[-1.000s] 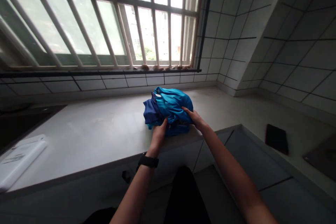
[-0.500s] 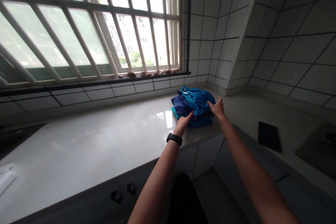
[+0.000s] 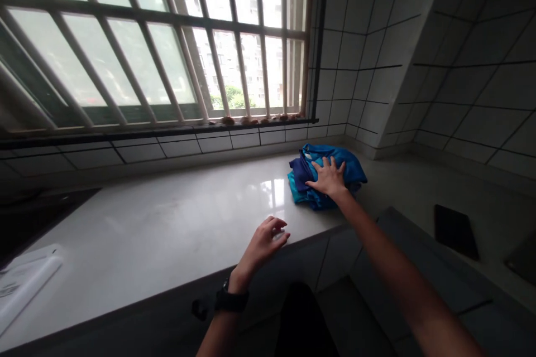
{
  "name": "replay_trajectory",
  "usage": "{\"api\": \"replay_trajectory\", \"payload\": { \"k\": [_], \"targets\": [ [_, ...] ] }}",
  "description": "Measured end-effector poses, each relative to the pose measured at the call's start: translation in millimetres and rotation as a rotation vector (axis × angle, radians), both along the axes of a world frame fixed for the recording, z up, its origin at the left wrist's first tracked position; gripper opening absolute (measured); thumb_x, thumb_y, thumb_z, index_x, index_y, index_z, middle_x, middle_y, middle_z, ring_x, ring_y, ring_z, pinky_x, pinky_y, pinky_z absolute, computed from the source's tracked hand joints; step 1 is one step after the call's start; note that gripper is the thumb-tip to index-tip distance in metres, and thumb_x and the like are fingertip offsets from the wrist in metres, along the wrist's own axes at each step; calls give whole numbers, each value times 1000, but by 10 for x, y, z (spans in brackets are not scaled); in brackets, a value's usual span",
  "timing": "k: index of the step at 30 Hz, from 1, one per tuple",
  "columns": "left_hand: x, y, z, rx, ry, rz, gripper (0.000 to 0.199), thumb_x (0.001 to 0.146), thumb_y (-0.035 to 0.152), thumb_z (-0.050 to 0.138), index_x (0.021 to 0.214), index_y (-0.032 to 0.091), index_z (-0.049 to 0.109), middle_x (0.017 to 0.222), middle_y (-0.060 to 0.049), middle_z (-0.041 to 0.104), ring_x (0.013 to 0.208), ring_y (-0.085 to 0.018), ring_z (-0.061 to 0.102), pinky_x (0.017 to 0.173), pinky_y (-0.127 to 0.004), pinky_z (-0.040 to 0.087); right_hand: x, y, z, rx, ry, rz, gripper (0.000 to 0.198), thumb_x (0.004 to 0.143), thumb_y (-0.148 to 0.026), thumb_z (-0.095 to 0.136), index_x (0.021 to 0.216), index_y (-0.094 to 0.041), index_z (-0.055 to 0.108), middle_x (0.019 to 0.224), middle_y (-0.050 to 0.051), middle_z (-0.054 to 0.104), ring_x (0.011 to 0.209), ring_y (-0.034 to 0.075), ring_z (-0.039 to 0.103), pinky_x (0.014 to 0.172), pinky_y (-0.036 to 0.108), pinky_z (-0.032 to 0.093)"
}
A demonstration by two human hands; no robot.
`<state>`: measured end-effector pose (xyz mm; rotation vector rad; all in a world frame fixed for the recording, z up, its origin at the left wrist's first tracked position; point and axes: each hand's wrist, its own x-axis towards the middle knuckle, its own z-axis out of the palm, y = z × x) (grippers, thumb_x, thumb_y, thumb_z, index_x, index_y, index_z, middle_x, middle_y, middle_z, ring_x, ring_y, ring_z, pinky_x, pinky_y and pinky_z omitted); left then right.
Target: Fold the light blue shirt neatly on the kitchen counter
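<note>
A stack of folded blue clothes [image 3: 354,166] lies on the pale countertop [image 3: 201,206] near the corner, with bright blue on top and dark blue and turquoise layers showing at its left side. My right hand [image 3: 329,177] rests flat on top of the stack, fingers spread, gripping nothing. Over the counter's front edge, to the left of the clothes, hovers my left hand [image 3: 268,237]. Its fingers are loosely curled and apart, and nothing is in them. A black band sits on my left wrist.
A barred window [image 3: 234,44] rises behind the counter, with small brownish objects [image 3: 251,120] along its sill. On the right-hand counter lies a dark flat tablet-like object [image 3: 455,230]. A white item [image 3: 31,284] is at the far left, beside a dark recess [image 3: 54,215].
My left hand has let go of the clothes and moved toward me and to the left. My right hand has shifted from the stack's right side onto its top.
</note>
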<state>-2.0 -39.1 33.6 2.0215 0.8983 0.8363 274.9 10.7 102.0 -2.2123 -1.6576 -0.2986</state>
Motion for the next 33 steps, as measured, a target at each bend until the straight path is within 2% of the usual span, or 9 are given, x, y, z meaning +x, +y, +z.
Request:
{"api": "replay_trajectory", "payload": {
  "k": [3, 7, 12, 14, 17, 20, 24, 29, 33],
  "targets": [
    [-80, 24, -30, -71, -68, -1, 27, 84, 45, 69, 98, 21, 70, 101, -8, 71, 88, -22, 69, 80, -33, 57, -91, 6, -64, -14, -82, 10, 73, 80, -53, 82, 146, -29, 60, 160, 17, 44, 150, 46, 27, 120, 76, 10],
    [-51, 41, -26, -116, -116, 24, 28, 86, 47, 67, 98, 21, 68, 97, -7, 72, 85, -21, 69, 76, -33, 56, -3, 51, -14, -44, -123, -3, 70, 83, -54, 78, 145, -27, 60, 154, 20, 48, 143, 45, 36, 118, 75, 18],
    [-78, -69, 60, 71, -84, 58, 16, 88, 35, 60, 92, 22, 69, 87, -5, 72, 86, -22, 68, 81, -35, 53, 264, 96, 50, -67, -151, -18, 70, 86, -54, 74, 149, -28, 56, 155, 17, 49, 142, 40, 39, 118, 66, 27],
    [-221, -129, 127, 131, -27, 90, 15, 87, 34, 60, 92, 23, 70, 84, -5, 71, 83, -23, 68, 82, -37, 51, 352, 90, 54, -67, -151, -21, 73, 86, -55, 73, 151, -27, 54, 156, 17, 48, 141, 40, 41, 117, 62, 30],
    [-533, -143, 196, 140, 39, 163, 15, 85, 35, 63, 91, 24, 70, 80, -4, 71, 77, -23, 66, 77, -37, 50, 407, 73, 37, -54, -160, -16, 76, 87, -58, 71, 153, -24, 53, 156, 19, 49, 140, 39, 43, 117, 60, 31],
    [-804, -39, 170, 63, -11, 211, 21, 82, 43, 64, 89, 24, 69, 79, -3, 70, 74, -22, 64, 72, -35, 49, 382, 64, 11, -16, -135, -25, 67, 97, -58, 53, 153, -20, 52, 156, 19, 51, 143, 38, 42, 119, 61, 28],
    [-971, 144, 39, -192, -221, 178, 39, 75, 58, 68, 88, 21, 67, 72, -1, 64, 69, -19, 59, 67, -31, 47, 310, 51, -28, 70, -38, -58, 60, 106, -49, 31, 151, -19, 55, 152, 19, 56, 141, 36, 46, 120, 62, 29],
    [-1001, 194, -36, -318, -398, 184, 45, 72, 61, 70, 89, 20, 64, 70, 1, 58, 67, -16, 55, 64, -29, 45, 270, 41, -13, 208, 71, -105, 57, 103, -37, 32, 147, -16, 61, 145, 19, 63, 137, 36, 53, 121, 58, 29],
    [-1003, 141, 4, -313, -398, 149, 44, 71, 60, 71, 87, 20, 64, 69, 2, 55, 66, -15, 53, 65, -29, 44, 329, 48, 155, 173, 201, -127, 54, 96, -23, 38, 138, -14, 70, 136, 19, 71, 127, 35, 65, 114, 51, 44]
  ]
}}
